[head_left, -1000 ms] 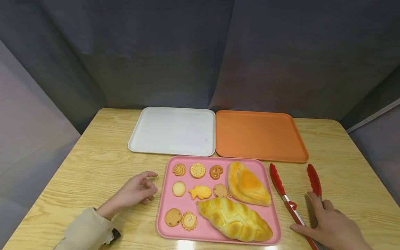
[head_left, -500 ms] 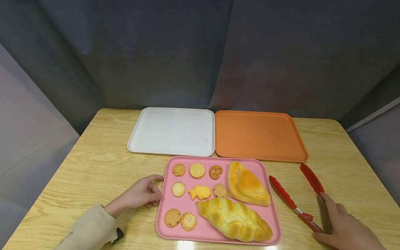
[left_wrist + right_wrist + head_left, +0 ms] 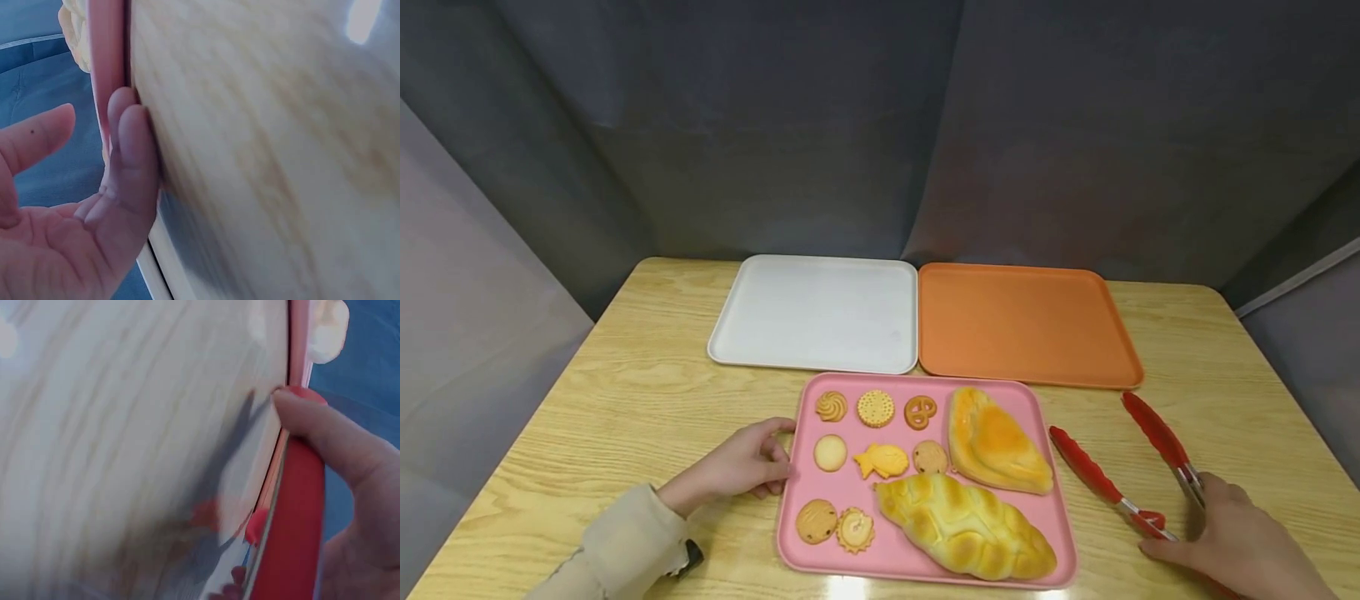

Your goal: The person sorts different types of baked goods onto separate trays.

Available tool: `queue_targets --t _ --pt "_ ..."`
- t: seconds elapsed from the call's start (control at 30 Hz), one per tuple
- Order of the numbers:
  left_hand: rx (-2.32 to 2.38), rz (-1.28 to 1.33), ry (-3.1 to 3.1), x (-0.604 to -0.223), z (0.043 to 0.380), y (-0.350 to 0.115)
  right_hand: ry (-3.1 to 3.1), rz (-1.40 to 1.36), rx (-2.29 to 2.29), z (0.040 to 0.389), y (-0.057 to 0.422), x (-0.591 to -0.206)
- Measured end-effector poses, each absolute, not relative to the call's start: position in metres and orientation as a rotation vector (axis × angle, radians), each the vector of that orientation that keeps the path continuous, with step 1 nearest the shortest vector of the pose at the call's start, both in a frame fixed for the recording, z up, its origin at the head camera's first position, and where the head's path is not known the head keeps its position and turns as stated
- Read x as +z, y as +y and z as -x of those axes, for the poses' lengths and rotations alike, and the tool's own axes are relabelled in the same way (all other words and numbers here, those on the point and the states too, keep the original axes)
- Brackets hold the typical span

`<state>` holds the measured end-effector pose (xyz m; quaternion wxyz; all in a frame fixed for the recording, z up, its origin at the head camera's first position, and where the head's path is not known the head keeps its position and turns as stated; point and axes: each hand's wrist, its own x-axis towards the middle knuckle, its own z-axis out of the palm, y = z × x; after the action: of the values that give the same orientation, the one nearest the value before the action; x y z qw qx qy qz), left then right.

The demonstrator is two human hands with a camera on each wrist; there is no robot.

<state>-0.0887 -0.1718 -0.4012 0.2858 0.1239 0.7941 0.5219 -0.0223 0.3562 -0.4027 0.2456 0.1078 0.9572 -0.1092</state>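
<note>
Along the left edge of the pink tray (image 3: pixel 928 385), my left hand (image 3: pixel 737 467) rests with loosely bent fingers touching the rim; in the left wrist view the thumb stands apart from them. My right hand (image 3: pixel 1240 533) holds red-handled tongs (image 3: pixel 1093 475) to the right of the tray, their arms spread wide and tips pointing away from me. In the right wrist view the thumb lies along a red arm of the tongs (image 3: pixel 290 519). Several small cookies (image 3: pixel 875 408), a braided loaf (image 3: pixel 966 525) and a folded pastry (image 3: pixel 996 442) lie on the pink tray.
Behind the pink tray, a white tray (image 3: pixel 816 312) and an orange tray (image 3: pixel 1030 325) sit side by side on the wooden table (image 3: pixel 632 383). Dark cloth (image 3: pixel 775 125) hangs beyond the table's far edge.
My left hand has moved right, from beside the pink tray to its rim. The right hand has shifted slightly right and turned the tongs, which point more to the left.
</note>
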Motion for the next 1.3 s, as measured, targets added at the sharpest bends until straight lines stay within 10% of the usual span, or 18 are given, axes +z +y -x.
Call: queue_targets --t 1.3 --pt "1.205 -0.367 2.278 -0.4 0.091 -0.16 3.042 0.202 -0.591 0.009 0.318 -0.364"
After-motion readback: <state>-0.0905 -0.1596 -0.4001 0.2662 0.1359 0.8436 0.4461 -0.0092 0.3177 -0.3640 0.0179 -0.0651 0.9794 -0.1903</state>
